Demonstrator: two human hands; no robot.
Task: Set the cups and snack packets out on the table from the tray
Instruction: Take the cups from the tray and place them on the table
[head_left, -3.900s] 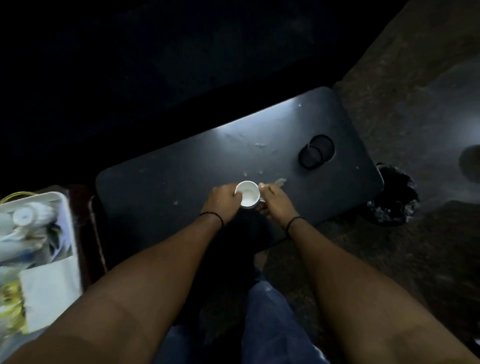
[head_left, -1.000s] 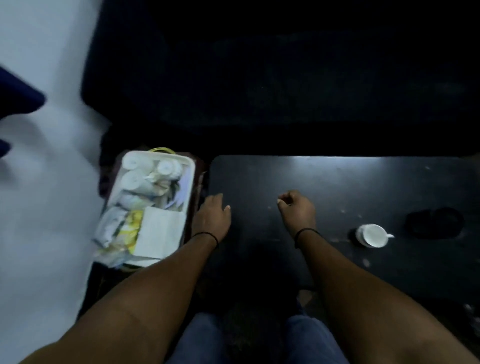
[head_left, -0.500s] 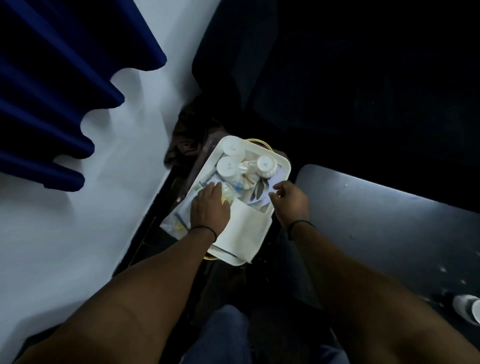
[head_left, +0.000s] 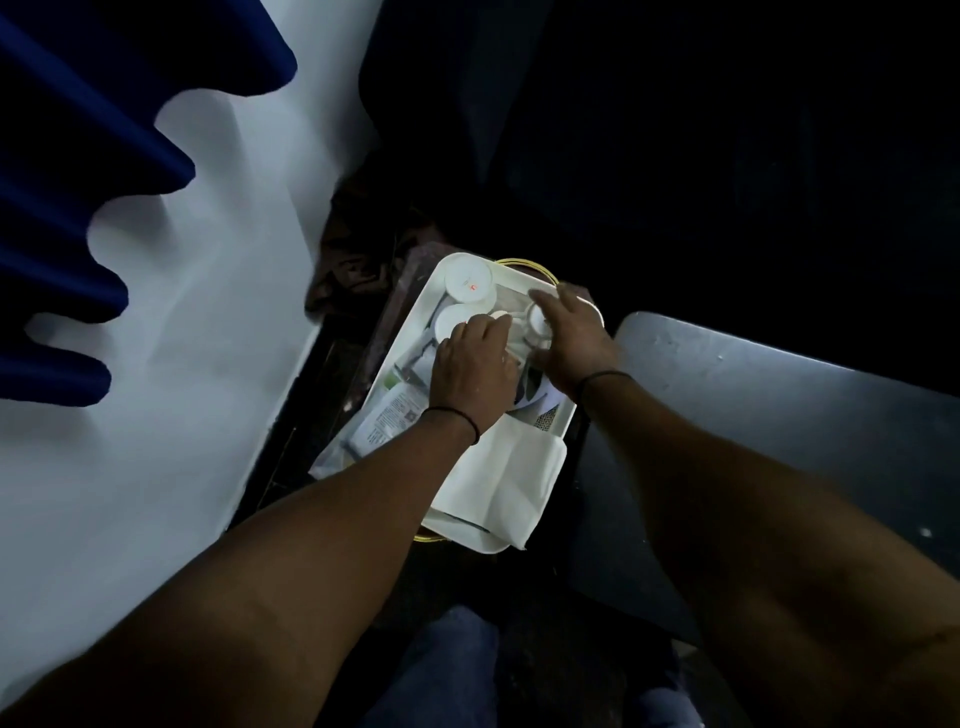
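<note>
A white tray (head_left: 415, 322) sits left of the dark table (head_left: 753, 405). It holds upturned white cups, snack packets (head_left: 387, 421) and a folded white napkin (head_left: 498, 478). One cup (head_left: 467, 280) stands at the tray's far corner, another (head_left: 451, 319) just nearer. My left hand (head_left: 475, 369) lies over the tray's middle, fingertips touching a small cup (head_left: 501, 316). My right hand (head_left: 571, 332) curls around a white cup (head_left: 537, 330) at the tray's far right side. Whether that cup is lifted is unclear.
A pale wall (head_left: 182, 338) with a blue curtain (head_left: 78, 182) runs along the left. The tray rests on a dark wooden stand (head_left: 363, 332). My jeans-clad legs (head_left: 447, 670) are below. Everything beyond the table is dark.
Both hands have moved further along the tray toward the cups. My right hand has come in from the tray's edge onto a cup; my left has moved up off the packets.
</note>
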